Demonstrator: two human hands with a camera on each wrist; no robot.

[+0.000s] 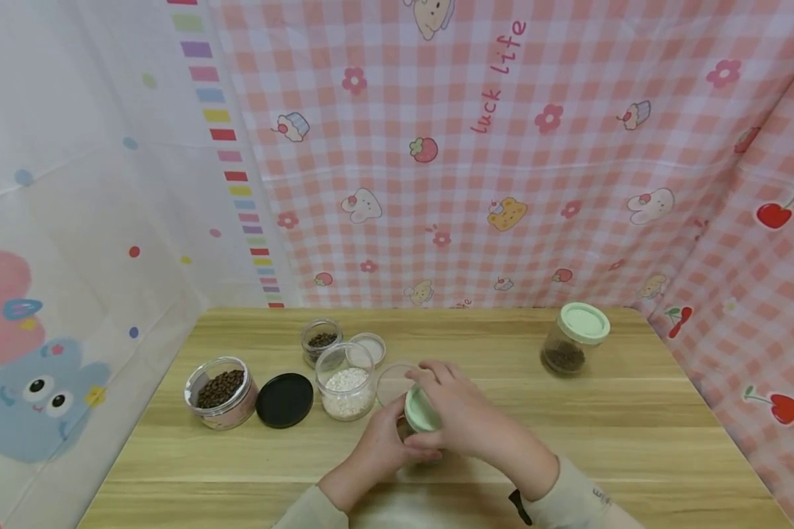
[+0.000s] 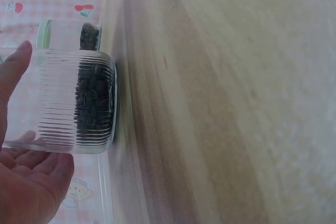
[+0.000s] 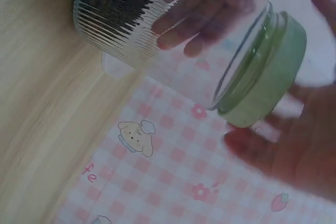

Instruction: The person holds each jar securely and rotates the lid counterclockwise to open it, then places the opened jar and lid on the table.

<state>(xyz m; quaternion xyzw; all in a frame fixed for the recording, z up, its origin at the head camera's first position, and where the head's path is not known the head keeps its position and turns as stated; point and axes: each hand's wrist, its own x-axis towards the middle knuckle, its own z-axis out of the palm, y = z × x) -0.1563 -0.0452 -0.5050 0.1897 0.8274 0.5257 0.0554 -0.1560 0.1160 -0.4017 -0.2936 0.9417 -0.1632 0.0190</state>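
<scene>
Here the left hand [image 1: 384, 441] wraps the ribbed glass jar [image 2: 60, 100], dark bits [image 2: 94, 100] lying in its base, upright at the middle front of the wooden table [image 1: 503, 353], while the right hand [image 1: 459, 411] pinches the green lid [image 1: 422, 410] at its mouth; over to the left, open tubs show brown pieces [image 1: 221, 389], white flakes [image 1: 345, 382] and dark pellets [image 1: 322, 340]; far right, a second green-lidded jar [image 1: 569, 339] holds dark contents [image 1: 564, 358] low inside
</scene>
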